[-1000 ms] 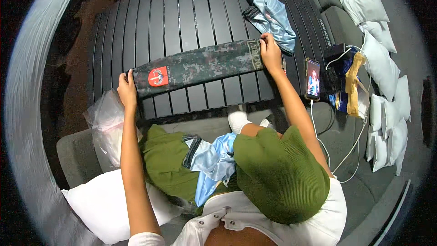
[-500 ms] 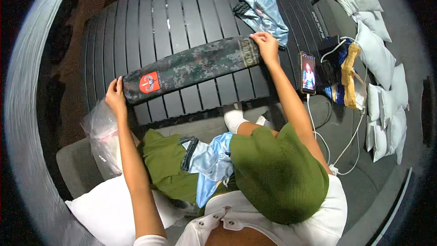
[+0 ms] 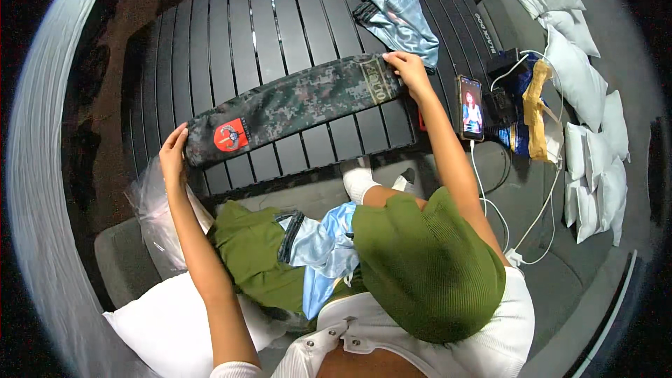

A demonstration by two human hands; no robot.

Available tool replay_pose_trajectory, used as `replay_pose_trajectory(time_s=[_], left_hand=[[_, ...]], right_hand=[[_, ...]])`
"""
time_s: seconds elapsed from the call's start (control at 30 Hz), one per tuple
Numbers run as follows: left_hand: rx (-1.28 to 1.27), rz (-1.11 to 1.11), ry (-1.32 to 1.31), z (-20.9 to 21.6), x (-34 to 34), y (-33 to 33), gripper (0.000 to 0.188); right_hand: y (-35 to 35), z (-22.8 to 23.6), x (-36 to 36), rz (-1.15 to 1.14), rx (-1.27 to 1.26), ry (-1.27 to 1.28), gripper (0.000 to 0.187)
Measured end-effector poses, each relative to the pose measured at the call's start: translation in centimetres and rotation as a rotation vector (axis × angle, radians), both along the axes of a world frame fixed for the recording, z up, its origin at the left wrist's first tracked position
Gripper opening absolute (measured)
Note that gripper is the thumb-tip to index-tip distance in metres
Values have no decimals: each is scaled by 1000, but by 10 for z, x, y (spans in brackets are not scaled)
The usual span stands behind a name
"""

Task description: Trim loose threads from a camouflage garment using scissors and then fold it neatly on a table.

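Grip of left hand and right hand is clamping on opposite ends of the long camouflage cloth, which is spanning the near side of the slatted tabletop; holding it flat is calling for even outward tension, keeping both edges straight

The cloth spans between the left grip and the right grip, over the surface. Behind its right end — also on the surface — lies another cloth. Right of it is the phone, then pillows; before its left end, a bag.
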State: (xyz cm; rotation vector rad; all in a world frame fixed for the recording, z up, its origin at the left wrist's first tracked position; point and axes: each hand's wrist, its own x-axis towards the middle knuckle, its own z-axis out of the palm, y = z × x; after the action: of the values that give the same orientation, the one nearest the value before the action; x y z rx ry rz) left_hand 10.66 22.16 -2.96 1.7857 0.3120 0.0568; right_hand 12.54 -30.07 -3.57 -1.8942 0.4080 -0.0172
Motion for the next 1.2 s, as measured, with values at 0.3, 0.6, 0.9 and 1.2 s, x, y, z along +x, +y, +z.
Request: replay_pose_trajectory(time_s=[0.3, 0.6, 0.9, 1.2], left_hand=[[-91, -73, 240, 16, -6, -6, 28], [-203, -43, 154, 34, -10, 2, 29], [-299, 205, -165, 59, -20, -3, 26], [-789, -100, -408, 114, -36, 21, 11]], right_hand=[[-3, 11, -10, -47, 728, -144, 17], [-9, 17, -18, -24, 777, -276, 14], [-2, 46, -23, -122, 771, -511, 9], [-14, 93, -37, -25, 894, -704, 10]])
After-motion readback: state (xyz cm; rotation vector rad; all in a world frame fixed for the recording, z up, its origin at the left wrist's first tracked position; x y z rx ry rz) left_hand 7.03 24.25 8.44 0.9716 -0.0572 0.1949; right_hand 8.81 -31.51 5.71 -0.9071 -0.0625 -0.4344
